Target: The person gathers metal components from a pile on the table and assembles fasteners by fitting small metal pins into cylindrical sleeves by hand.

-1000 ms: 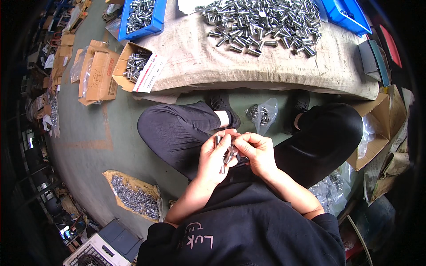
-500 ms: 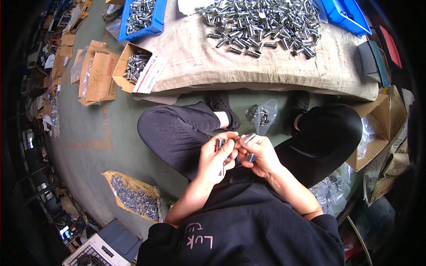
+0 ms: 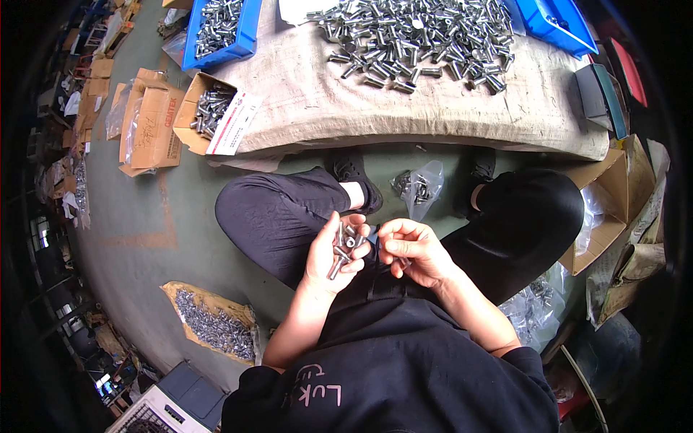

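Observation:
My left hand (image 3: 328, 252) is cupped palm up, its fingers curled round several shiny metal pins (image 3: 349, 242) with flat heads that look like rivets. One pin shows a hole in its end. Just to the right, apart from it, my right hand (image 3: 420, 252) has its fingers bent in. Part of a metal pin (image 3: 404, 262) shows beneath those fingers; the rest is hidden. Both hands are above my lap, between my crossed legs. Beyond them, a clear plastic bag (image 3: 426, 189) with similar metal parts lies on the green floor.
A cloth-covered low table (image 3: 303, 94) bears a big heap of pins (image 3: 426, 43), a blue bin (image 3: 249, 40) and another blue bin (image 3: 559, 32). Cardboard boxes stand left, one holding pins (image 3: 214, 108). An open carton (image 3: 610, 187) is at right, a sack of small parts (image 3: 173, 292) at lower left.
My hands have moved apart. The left palm has turned up, showing the pins in it. The right fingers have curled in, and the pins seen there before are now mostly hidden or gone from it.

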Motion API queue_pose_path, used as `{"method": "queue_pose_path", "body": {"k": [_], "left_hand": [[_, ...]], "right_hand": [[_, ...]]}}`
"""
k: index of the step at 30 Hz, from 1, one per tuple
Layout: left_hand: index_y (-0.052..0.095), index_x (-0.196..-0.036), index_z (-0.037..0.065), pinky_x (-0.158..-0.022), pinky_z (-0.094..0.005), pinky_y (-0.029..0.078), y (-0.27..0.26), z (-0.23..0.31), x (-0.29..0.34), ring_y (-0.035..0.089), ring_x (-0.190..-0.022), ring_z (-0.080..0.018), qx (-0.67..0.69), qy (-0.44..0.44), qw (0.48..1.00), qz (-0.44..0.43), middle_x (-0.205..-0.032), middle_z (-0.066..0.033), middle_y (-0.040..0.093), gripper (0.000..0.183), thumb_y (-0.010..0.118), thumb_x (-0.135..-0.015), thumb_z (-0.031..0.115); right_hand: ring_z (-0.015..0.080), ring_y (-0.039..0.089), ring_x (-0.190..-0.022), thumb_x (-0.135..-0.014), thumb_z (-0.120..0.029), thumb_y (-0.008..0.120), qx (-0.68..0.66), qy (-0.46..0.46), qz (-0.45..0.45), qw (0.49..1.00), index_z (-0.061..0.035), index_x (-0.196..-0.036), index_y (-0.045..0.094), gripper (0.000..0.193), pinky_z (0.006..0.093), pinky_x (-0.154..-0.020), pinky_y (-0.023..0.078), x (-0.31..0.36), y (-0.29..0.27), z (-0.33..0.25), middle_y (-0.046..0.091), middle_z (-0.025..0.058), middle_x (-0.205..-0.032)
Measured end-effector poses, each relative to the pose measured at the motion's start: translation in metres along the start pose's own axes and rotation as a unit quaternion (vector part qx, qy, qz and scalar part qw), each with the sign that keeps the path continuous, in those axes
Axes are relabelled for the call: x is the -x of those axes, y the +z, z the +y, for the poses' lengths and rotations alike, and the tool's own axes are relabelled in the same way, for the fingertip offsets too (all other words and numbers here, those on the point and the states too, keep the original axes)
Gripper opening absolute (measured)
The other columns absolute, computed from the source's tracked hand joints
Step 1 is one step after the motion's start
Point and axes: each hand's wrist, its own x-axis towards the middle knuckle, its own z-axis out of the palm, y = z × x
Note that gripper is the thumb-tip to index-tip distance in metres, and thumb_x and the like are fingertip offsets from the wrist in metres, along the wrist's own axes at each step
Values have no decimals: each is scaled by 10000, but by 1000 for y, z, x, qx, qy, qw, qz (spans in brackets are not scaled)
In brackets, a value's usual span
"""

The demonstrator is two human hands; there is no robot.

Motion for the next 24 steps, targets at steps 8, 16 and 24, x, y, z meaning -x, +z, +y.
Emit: {"method": "queue_pose_path", "body": {"k": [8,16,24], "left_hand": [[630,-850,56,-582,-284,411,-25,-15,-25,410,-691,-200,140,-135,980,-35,-643,-53,457,429,393,-894,411],[504,-1069,-31,-755,-450,515,-48,-21,-48,575,-858,-306,170,-203,963,-40,-1049,-195,531,360,478,-772,172],[499,-995,64,-765,-362,491,-29,-6,-82,522,-882,-155,31,-212,977,-25,-987,-65,499,224,547,-807,176]], "right_hand": [[179,549,-541,-795,-220,603,430,-72,210,875,-22,-864,628,212,298,-468,426,-91,-56,-18,557,87,-577],[324,601,-858,-758,-211,517,799,88,294,517,-76,-867,639,211,408,-750,479,-183,-186,-39,623,166,-909],[288,229,-1293,-853,-371,386,860,35,260,439,-111,-1331,318,549,405,-1058,173,-203,-236,-29,277,124,-1392]]}}
